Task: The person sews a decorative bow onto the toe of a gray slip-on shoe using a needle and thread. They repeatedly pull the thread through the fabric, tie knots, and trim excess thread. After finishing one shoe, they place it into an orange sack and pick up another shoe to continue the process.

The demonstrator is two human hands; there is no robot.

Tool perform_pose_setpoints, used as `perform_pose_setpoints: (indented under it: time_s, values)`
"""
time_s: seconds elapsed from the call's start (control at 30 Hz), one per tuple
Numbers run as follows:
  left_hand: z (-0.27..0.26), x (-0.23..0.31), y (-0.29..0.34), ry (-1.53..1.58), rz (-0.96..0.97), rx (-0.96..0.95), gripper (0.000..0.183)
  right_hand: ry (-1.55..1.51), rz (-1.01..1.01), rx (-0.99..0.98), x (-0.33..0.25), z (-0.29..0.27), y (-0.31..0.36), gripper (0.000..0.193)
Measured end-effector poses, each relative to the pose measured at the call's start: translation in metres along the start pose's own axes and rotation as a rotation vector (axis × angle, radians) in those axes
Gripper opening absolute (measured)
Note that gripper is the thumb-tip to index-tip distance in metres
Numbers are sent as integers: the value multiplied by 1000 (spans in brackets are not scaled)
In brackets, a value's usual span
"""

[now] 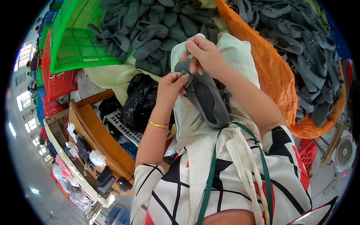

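Observation:
A grey slip-on shoe (210,101) hangs in front of me over a cream cloth (240,56) on my lap. My left hand (170,88), with a gold bracelet on its wrist, pinches the shoe's upper edge from the left. Just above, my right hand (204,54) grips the shoe's top end with closed fingers. Both hands touch each other at the shoe's opening. The shoe's lower end points down toward my patterned shirt.
A green plastic crate (75,45) holds a heap of grey shoes (150,30) at the top left. An orange mesh sack (273,75) full of more grey shoes (307,48) lies at the right. A black plastic bag (140,101), a wooden bench (97,135) and red crates (56,82) stand at the left.

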State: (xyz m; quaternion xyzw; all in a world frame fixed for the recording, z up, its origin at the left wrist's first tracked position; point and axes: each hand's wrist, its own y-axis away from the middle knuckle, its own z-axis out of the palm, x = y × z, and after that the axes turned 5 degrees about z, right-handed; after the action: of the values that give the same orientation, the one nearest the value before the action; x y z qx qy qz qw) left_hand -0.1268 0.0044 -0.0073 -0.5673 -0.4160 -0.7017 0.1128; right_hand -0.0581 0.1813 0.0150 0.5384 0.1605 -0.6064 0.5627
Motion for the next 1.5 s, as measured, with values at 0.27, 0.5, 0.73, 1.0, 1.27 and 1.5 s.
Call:
perform_pose_setpoints:
  time_s: [0.27,0.5,0.73,1.0,1.27,1.5]
  values:
    - [-8,-6,1,-48,41,-26,18,-823,-34,344,-24,-215,95,2]
    - [-4,-8,-5,-86,87,-76,20,-743,-927,1313,-93,-490,255,28]
    - [5,-3,11,-420,283,-16,31,392,-408,701,2,-222,105,15]
    - [17,11,39,-1287,985,93,38,1307,-593,-44,39,-71,46,15]
    - [27,3,35,-1388,1228,-39,55,1453,-629,184,41,-69,28,13]
    - [35,3,31,-1487,958,172,62,1273,-691,285,52,-57,14,13]
